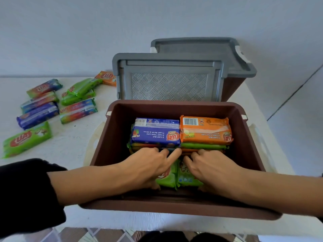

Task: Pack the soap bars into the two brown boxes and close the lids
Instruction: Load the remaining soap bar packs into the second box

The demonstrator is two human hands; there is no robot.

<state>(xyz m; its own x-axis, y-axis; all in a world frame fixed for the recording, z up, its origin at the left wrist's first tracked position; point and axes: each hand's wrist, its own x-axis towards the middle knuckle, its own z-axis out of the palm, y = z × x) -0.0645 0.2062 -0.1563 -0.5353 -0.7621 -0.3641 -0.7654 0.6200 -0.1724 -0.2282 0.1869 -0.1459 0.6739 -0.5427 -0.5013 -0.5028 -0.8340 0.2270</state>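
The near brown box (101, 154) stands open at the front edge of the white table (73, 142), its grey lid (167, 79) raised upright along the far rim. Inside it, against the far wall, sit two stacks of soap bars — a blue bar (155, 135) tops the left stack, an orange bar (205, 131) tops the right. Both hands are inside this box at its near side. The left hand (148, 166) and right hand (211, 169) rest palm-down on two green bars (176, 177) lying side by side, fingers spread and extended, fingertips touching the near face of the stacks; neither hand is closed around a bar. Behind the raised lid stands the second brown box (234, 88), its grey lid (201, 49) also open. To the left of the near box, loose bars (50, 109) — green, blue, multicoloured, one orange — lie scattered on the table.
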